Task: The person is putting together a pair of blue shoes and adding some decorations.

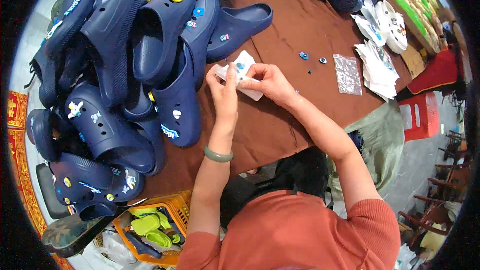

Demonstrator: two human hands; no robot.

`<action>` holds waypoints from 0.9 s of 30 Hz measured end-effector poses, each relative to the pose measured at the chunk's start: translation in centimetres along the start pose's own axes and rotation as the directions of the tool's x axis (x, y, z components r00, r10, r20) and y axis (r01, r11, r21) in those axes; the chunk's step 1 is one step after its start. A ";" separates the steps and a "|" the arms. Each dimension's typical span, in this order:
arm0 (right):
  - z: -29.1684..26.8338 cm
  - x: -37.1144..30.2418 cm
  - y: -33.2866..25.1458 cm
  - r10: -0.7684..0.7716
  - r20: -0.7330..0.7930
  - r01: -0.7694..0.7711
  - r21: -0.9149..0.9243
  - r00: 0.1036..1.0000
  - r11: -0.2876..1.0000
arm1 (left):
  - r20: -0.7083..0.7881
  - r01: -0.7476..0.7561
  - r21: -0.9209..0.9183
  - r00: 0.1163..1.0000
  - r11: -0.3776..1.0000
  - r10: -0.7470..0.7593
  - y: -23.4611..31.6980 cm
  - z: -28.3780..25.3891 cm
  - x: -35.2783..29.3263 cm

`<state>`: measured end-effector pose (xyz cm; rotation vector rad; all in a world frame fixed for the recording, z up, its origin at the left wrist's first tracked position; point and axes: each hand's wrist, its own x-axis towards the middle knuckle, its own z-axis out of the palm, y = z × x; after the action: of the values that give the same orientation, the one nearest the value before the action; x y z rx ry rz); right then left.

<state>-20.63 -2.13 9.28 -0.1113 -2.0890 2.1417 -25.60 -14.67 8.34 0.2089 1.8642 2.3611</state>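
Presently, the left hand point(225, 89) and right hand point(271, 84), fingers pinched nearly together, grip a white packet point(245, 59) (partly hidden) over the brown cloth point(305, 120); farther off lie a clear bag point(347, 74), then a white clog point(392, 27).

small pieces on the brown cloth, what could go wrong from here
The small pieces lie loose beyond the right hand, so a sweep of it might scatter them on the brown cloth.
The white sheet pinched between both hands could crease.
The navy clogs are heaped beside the left hand; a bump might make some slide.
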 end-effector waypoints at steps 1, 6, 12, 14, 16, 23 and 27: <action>0.4 0.1 0.1 -0.030 0.052 0.033 -0.074 0.998 0.997 | -0.010 0.010 -0.070 1.000 0.997 -0.011 0.0 -0.2 0.1; 2.3 0.5 0.5 -0.109 0.158 0.149 -0.271 0.981 0.951 | 0.079 -0.070 -0.187 0.993 0.980 0.086 -0.2 -2.0 0.7; 0.6 -1.1 0.1 0.033 0.002 -0.030 -0.369 0.999 0.929 | 0.282 -0.180 0.501 0.959 0.846 0.037 1.7 -3.2 0.4; 0.3 -1.3 0.9 -0.045 0.020 0.049 -0.319 0.999 0.946 | 0.314 -0.162 0.095 0.941 0.982 0.124 1.1 -3.5 0.1; 0.8 -1.3 1.0 -0.118 0.011 0.113 -0.384 0.993 0.916 | 0.258 -0.275 0.191 0.940 0.943 0.222 0.0 -3.5 0.4; 1.9 0.1 2.6 -0.104 0.137 0.134 -0.233 0.985 0.963 | 0.101 -0.012 0.214 0.995 0.977 -0.010 -0.9 -5.0 1.3; 2.0 -0.3 2.0 -0.164 0.169 0.208 -0.294 0.972 0.933 | 0.100 -0.127 0.110 0.988 0.986 0.116 -2.0 -3.4 1.8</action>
<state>-20.72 -4.19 7.34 0.2048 -2.3948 1.7478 -27.95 -17.14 5.68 0.4493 1.9993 2.2758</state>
